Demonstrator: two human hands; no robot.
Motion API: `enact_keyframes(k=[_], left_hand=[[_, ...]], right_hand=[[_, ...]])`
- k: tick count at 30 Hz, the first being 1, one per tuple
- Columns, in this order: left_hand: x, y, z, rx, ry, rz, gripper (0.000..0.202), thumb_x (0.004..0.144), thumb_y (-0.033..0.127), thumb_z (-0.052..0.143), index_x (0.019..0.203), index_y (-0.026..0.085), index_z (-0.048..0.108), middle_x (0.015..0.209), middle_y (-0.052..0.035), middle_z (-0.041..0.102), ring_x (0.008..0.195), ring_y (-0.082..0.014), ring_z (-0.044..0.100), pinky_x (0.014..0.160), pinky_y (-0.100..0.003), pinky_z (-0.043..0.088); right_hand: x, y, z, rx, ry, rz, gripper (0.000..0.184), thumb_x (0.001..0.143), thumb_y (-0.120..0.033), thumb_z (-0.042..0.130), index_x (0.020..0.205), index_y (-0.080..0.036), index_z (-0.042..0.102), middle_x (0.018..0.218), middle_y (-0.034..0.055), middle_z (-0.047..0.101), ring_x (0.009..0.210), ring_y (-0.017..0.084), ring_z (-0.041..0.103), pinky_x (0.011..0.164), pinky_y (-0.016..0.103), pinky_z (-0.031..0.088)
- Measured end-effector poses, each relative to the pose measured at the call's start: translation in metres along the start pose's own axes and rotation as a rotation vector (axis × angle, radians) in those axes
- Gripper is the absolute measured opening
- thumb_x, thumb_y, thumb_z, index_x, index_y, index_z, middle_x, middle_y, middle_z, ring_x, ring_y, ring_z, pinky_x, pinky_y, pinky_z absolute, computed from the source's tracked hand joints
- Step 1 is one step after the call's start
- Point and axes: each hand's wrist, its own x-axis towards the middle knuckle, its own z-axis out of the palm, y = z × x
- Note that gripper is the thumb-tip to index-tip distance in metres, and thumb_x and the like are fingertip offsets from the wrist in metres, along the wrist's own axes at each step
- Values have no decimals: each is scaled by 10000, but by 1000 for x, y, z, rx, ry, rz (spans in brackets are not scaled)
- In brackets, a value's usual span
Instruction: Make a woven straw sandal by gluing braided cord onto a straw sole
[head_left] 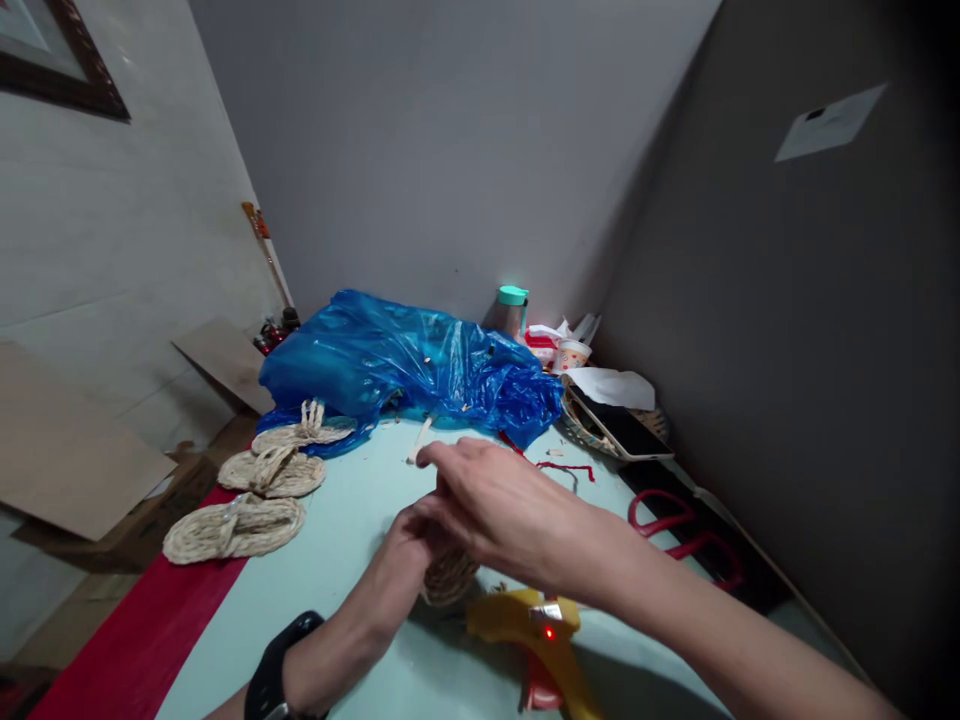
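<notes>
My left hand [409, 555] is closed round a small woven straw piece [448, 578] that rests on the pale green table [330, 560]. My right hand [499, 510] lies across and above it, fingers pointing left; the index finger is stretched out and the others curl down toward the straw piece. A black watch [281, 665] is on my left wrist. A yellow glue gun [544, 640] with a red light lies on the table just below my right forearm.
Three finished straw sandals [259, 490] lie along the table's left edge by a red cloth [142, 640]. A blue plastic bag [405, 365] fills the back. A phone on a basket [619, 425], cups, a bottle and red-handled scissors [675, 530] sit to the right.
</notes>
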Motion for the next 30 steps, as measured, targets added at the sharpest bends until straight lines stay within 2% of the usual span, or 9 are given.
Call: enact_keyframes(k=[3, 6, 9, 14, 18, 21, 25, 30], left_hand=[[1, 1, -1, -72, -42, -23, 199, 800, 268, 659, 972, 178, 701, 987, -53, 753, 1016, -279, 644, 913, -378, 464], [4, 0, -3, -209, -9, -44, 324, 819, 221, 641, 1139, 175, 654, 1101, -81, 738, 1052, -262, 649, 938, -364, 458], [7, -3, -4, -271, 40, -26, 290, 822, 180, 631, 1110, 169, 664, 1064, -76, 749, 1009, -226, 664, 903, -315, 472], [9, -5, -2, -261, 33, -5, 230, 814, 138, 628, 1027, 190, 699, 997, -36, 760, 931, -180, 674, 852, -256, 487], [8, -5, 0, -244, -19, -33, 317, 830, 112, 585, 1128, 172, 674, 1071, -68, 744, 1004, -217, 657, 886, -293, 478], [7, -6, 2, -225, -28, -32, 330, 874, 148, 560, 1190, 180, 650, 1123, -78, 726, 1016, -223, 648, 860, -296, 483], [7, -6, 3, -230, -2, -23, 258, 890, 199, 586, 1129, 190, 683, 1081, -59, 739, 952, -196, 664, 829, -263, 491], [8, -6, 5, -292, 20, -67, 258, 855, 174, 614, 1092, 198, 712, 1028, -39, 755, 921, -173, 676, 844, -241, 501]], right_hand=[[-20, 16, 0, 106, 150, 53, 221, 995, -301, 480, 1177, -178, 508, 1026, 46, 624, 935, 171, 565, 792, 293, 438], [-45, 31, 14, 260, 270, 90, 140, 980, -288, 519, 1095, -209, 523, 1012, 14, 605, 879, 143, 550, 777, 276, 435], [-59, 40, 35, 395, 329, 74, 94, 968, -233, 535, 1062, -225, 534, 951, -3, 589, 817, 131, 537, 744, 268, 427], [-58, 39, 59, 456, 344, 35, 160, 980, -207, 505, 1139, -224, 502, 960, 12, 572, 846, 141, 524, 769, 284, 430], [-59, 37, 63, 487, 358, 5, 74, 978, -184, 491, 1042, -209, 518, 920, 18, 550, 838, 152, 497, 732, 287, 410], [-61, 34, 64, 516, 343, -14, 59, 977, -168, 481, 953, -203, 521, 881, 14, 523, 824, 146, 487, 710, 270, 404], [-63, 32, 69, 533, 354, -36, 75, 969, -151, 468, 929, -199, 509, 890, 24, 533, 823, 149, 492, 700, 267, 409], [-64, 35, 76, 577, 356, 40, 57, 968, -159, 480, 965, -207, 510, 878, 5, 552, 773, 124, 506, 668, 251, 406]])
